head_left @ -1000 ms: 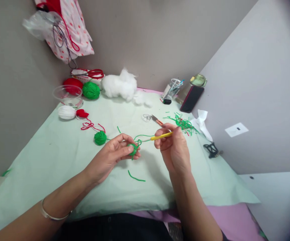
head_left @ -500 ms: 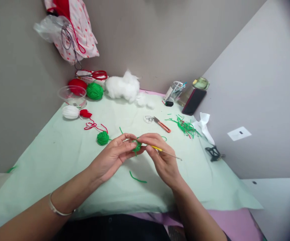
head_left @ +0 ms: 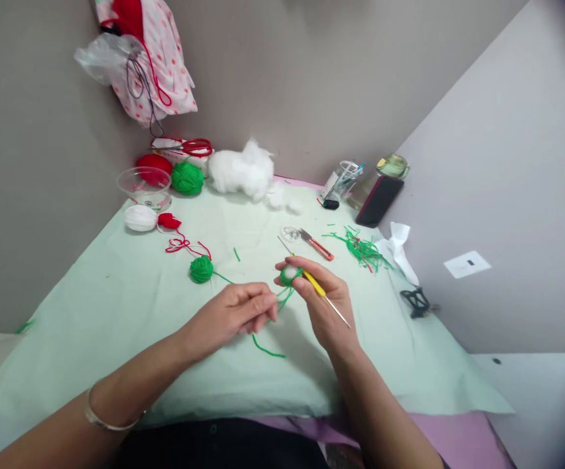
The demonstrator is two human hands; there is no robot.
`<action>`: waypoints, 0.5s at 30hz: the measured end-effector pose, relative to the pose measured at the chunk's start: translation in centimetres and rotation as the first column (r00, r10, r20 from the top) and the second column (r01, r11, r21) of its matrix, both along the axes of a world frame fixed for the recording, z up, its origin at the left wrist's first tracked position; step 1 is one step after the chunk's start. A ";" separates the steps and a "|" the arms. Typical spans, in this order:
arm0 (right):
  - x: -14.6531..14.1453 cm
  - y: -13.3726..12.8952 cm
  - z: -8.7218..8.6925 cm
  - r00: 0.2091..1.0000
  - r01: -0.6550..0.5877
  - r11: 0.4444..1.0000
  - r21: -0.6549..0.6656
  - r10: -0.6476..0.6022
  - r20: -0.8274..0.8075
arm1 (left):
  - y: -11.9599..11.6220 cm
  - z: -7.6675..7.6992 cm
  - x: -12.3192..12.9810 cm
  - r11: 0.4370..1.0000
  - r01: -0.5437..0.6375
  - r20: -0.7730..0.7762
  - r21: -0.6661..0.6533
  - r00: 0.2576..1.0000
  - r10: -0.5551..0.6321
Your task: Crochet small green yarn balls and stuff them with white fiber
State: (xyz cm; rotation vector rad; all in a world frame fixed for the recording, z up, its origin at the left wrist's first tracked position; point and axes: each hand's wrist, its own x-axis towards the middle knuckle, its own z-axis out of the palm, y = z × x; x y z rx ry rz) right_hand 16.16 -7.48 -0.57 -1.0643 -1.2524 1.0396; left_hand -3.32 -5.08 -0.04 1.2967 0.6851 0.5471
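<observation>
In my right hand (head_left: 329,299) are a small round green crocheted piece (head_left: 289,276) with white stuffing showing in its opening, and a crochet hook (head_left: 314,284) with a yellow grip. Fingertips and thumb close round the piece while the hook lies across the hand. My left hand (head_left: 241,311) is closed, with its fingers pinching green yarn (head_left: 285,298) that runs down from the piece. To the left, a small green yarn ball (head_left: 201,268) sits on the cloth with a strand leading toward my left hand. A loose green yarn end (head_left: 267,349) lies below the hands.
Thread snips (head_left: 316,244) and a pile of green yarn scraps (head_left: 360,249) lie to the right. White stuffing (head_left: 241,170), a large green yarn ball (head_left: 187,178), a clear tub (head_left: 144,189) and red-handled scissors (head_left: 197,147) line the back. A phone (head_left: 380,200) leans against a bottle (head_left: 394,165).
The crocheted piece has moved right, out of my left fingers and into my right hand, and its white stuffing now shows. My left hand has dropped lower and pinches the yarn.
</observation>
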 end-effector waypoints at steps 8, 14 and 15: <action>-0.7 -0.4 -1.3 0.983 0.031 0.979 -0.200 -0.066 -0.169 | 0.2 2.1 -2.0 0.892 -0.415 0.256 0.180 0.895 0.364; -2.4 -1.1 -1.0 0.995 0.100 0.987 -0.123 -0.101 -0.009 | 0.3 4.1 -0.5 0.891 -0.203 0.588 -0.405 0.689 0.424; -2.6 -1.2 -0.8 0.992 0.127 0.987 -0.095 -0.124 0.033 | 0.4 4.3 -0.3 0.890 -0.216 0.605 -0.402 0.667 0.435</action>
